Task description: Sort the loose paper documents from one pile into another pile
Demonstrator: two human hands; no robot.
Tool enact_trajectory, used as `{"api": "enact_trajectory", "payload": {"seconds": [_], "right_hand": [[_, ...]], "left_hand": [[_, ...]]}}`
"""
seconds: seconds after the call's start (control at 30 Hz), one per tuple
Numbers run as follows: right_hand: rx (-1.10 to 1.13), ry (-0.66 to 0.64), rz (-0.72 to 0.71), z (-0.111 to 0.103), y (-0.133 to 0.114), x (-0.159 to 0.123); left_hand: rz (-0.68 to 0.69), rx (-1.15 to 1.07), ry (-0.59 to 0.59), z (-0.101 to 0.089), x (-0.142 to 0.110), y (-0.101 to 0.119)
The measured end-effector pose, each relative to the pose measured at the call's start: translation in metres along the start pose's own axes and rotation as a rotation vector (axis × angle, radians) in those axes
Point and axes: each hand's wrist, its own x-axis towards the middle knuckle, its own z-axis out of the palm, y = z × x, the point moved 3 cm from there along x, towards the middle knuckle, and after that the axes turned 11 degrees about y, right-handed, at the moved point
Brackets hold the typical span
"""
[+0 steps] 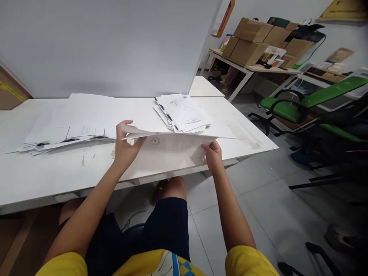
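Note:
Between my hands a sheet of paper (178, 147) is held up, bent along its length above the desk's front edge; a round stamp shows on the side facing me. My left hand (126, 147) grips its left end, thumb on one side and fingers on the other. At the right end my right hand (213, 155) pinches the paper between thumb and fingers. Whether it is one sheet or more I cannot tell. Behind it lies a stack of printed papers (185, 111). Further left is a wider, fanned pile of papers (71, 119).
The white desk (94, 165) meets a tall pale panel (100, 46) at the back. A cardboard box (11, 92) stands at the far left. On the right are a green chair (287, 109) and a table (244, 68) stacked with cardboard boxes (250, 42).

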Motion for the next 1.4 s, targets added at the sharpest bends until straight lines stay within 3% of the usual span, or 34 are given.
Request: {"api": "enact_trajectory", "payload": {"seconds": [0.2,0.4,0.5,0.6,0.7,0.8,0.9,1.07,1.23,1.4], "right_hand": [[-0.012,-0.028,-0.093,0.004,-0.011,0.0],[-0.151,-0.192,0.109,-0.021,-0.036,-0.024],[-0.171,-0.234,0.268,-0.045,-0.048,-0.055],[-0.19,-0.264,0.482,-0.063,-0.043,-0.094],[-0.217,-0.292,0.65,-0.068,-0.028,-0.129],[-0.251,-0.299,0.708,-0.064,-0.018,-0.151],[-0.261,-0.29,0.708,-0.057,-0.015,-0.158],[-0.254,-0.271,0.672,-0.046,-0.016,-0.152],[-0.269,-0.224,0.638,-0.044,-0.019,-0.148],[-0.309,-0.224,0.618,-0.044,-0.023,-0.146]], "left_hand": [[-0.081,-0.137,0.018,0.007,0.02,-0.006],[-0.231,-0.193,-0.103,-0.008,0.012,0.013],[-0.407,-0.232,-0.179,-0.029,-0.011,0.023],[-0.653,-0.175,-0.253,-0.056,-0.051,0.026],[-0.83,-0.152,-0.277,-0.08,-0.092,0.024],[-0.921,-0.171,-0.257,-0.095,-0.114,0.014],[-0.892,-0.102,-0.223,-0.1,-0.116,-0.003],[-0.723,0.174,-0.306,-0.097,-0.102,-0.025],[-0.532,0.536,-0.281,-0.102,-0.09,-0.007],[-0.238,0.692,-0.337,-0.101,-0.085,-0.001]]}}
